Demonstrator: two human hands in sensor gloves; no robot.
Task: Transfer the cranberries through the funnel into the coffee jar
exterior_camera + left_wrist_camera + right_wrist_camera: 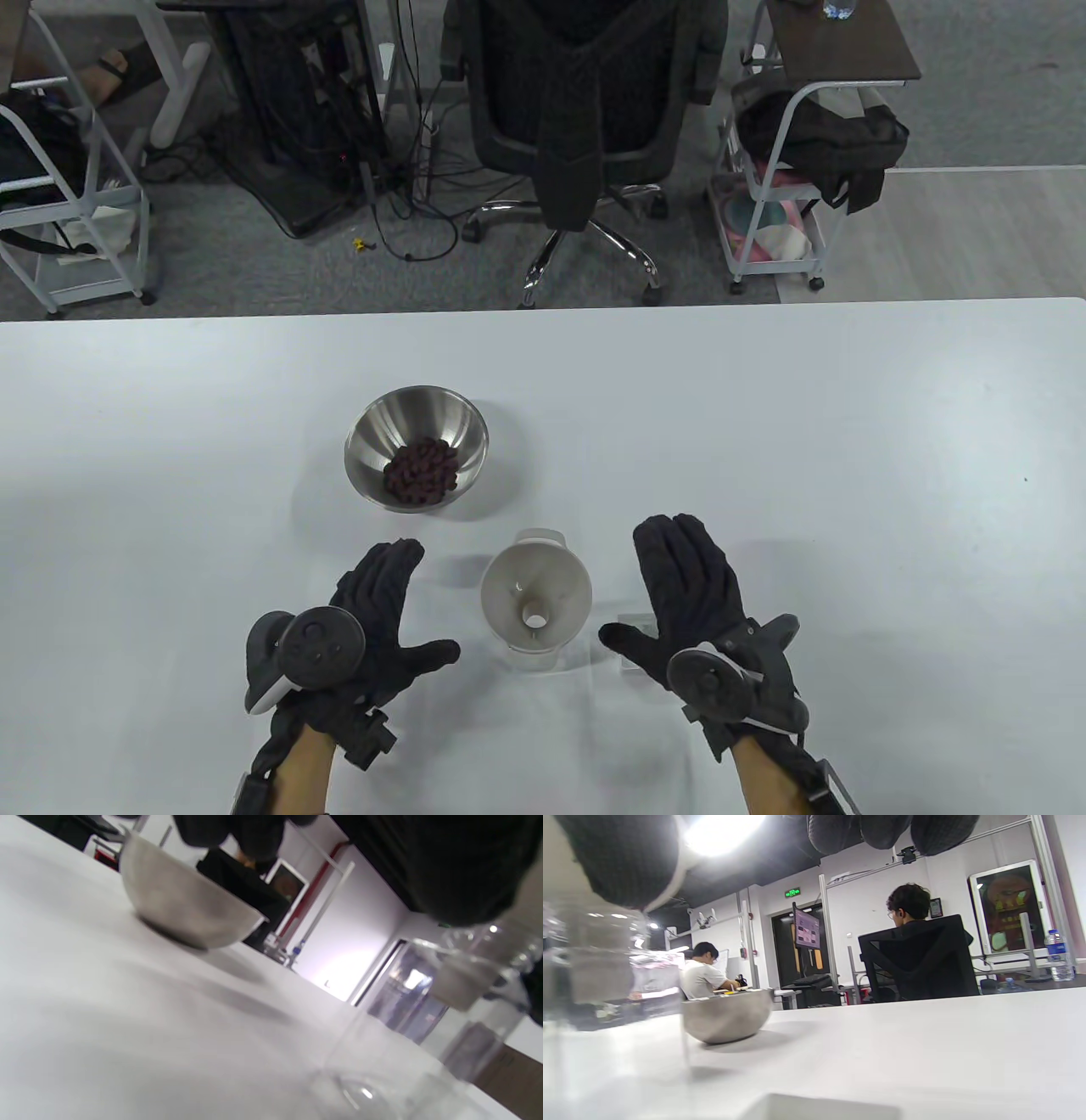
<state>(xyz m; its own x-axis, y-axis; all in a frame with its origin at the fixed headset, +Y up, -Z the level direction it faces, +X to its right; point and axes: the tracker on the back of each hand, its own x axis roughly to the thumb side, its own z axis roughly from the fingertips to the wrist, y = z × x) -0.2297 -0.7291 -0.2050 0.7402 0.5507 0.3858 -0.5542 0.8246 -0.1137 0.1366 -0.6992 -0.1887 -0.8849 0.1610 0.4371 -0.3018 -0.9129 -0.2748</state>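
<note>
White bench (848, 407) fronts an office area with a black chair (594, 102) and wire carts beyond its far edge. Left hand (373, 628) lies flat on the bench, fingers spread, holding nothing. Far of it stands a steel bowl (416, 424) with a small heap of dark red, wrinkled cranberries (422, 475) in its bottom. Right of that hand, a white funnel (536, 590) sits in the mouth of a clear coffee jar (543, 655), its spout visibly narrow. Right hand (687, 586) lies open and flat just right of the jar, gripping nothing. Risk: the funnel appears to rest loose; tipping the bowl fast could clog the spout or knock the funnel, scattering fruit.
</note>
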